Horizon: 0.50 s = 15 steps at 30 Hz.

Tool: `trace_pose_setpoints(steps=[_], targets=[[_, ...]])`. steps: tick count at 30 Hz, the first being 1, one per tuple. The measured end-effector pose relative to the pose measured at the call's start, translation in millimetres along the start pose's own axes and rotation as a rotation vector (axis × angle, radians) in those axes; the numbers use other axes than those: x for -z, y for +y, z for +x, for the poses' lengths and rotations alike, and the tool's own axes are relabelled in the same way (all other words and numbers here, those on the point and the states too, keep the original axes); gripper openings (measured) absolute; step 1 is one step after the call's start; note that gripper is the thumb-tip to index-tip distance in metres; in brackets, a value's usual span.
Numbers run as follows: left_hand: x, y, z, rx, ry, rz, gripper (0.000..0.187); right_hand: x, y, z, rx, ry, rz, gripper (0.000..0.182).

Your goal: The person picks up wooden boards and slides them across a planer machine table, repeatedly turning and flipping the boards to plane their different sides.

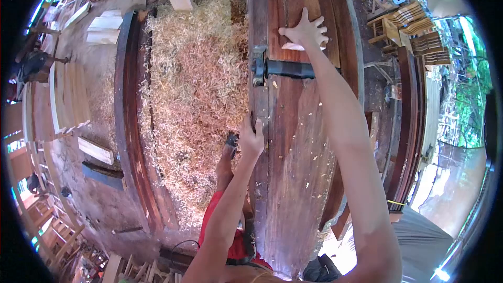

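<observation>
A long reddish-brown wooden bench (293, 141) runs up the middle of the head view, with a dark cylindrical roller (291, 68) set across it. Beyond the roller, my right hand (306, 31) lies with its fingers spread over a small pale piece of wood (293, 46) on the bench. My left hand (252, 135) is at the bench's left edge, its thumb apart and the other fingers partly hidden against the side; what they touch is hard to make out.
Wood shavings (194, 89) cover the floor left of the bench, bounded by a long dark beam (133, 120). Stacked planks (70, 97) and a person (36, 65) are at the far left. Chair parts (411, 26) and dark boards (408, 126) stand on the right.
</observation>
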<state>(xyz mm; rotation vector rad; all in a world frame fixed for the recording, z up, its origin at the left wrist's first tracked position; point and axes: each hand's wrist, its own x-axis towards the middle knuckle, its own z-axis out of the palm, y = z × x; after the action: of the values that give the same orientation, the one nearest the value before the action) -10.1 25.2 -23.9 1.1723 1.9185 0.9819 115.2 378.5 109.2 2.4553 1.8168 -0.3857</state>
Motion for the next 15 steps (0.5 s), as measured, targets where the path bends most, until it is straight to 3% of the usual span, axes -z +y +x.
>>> trace_pose_setpoints(steps=[5, 7, 8, 9, 10, 11, 13, 14, 15], targets=[[11, 16, 2, 0.043, -0.006, -0.014, 0.055, 38, 4, -13, -0.051, -0.019, 0.070, 0.134], [8, 7, -2, 0.026, 0.007, 0.021, 0.056, 64, 21, -22, -0.002, -0.035, 0.330, 0.132], [3, 5, 0, 0.012, 0.035, 0.062, 0.057, 65, 39, -20, 0.129, -0.052, 0.590, 0.122], [1, 8, 1, 0.009, 0.048, 0.042, 0.057, 78, 44, -51, 0.209, -0.180, 1.121, 0.116], [4, 11, 2, 0.066, 0.006, 0.090, 0.058, 66, 66, -51, 0.209, -0.184, 1.307, 0.099], [8, 15, 1, 0.126, -0.040, 0.141, 0.059, 99, 73, -108, 0.013, -0.385, 1.629, 0.079], [17, 21, 0, 0.145, -0.064, 0.165, 0.062, 109, 114, -179, 0.001, -0.630, 1.932, 0.084], [16, 14, 1, 0.118, -0.088, 0.155, 0.063, 122, 106, -229, 0.129, -0.255, 1.916, 0.086], [20, 16, 2, 0.089, -0.117, 0.146, 0.065, 121, 115, -259, 0.141, -0.158, 2.007, 0.084]])
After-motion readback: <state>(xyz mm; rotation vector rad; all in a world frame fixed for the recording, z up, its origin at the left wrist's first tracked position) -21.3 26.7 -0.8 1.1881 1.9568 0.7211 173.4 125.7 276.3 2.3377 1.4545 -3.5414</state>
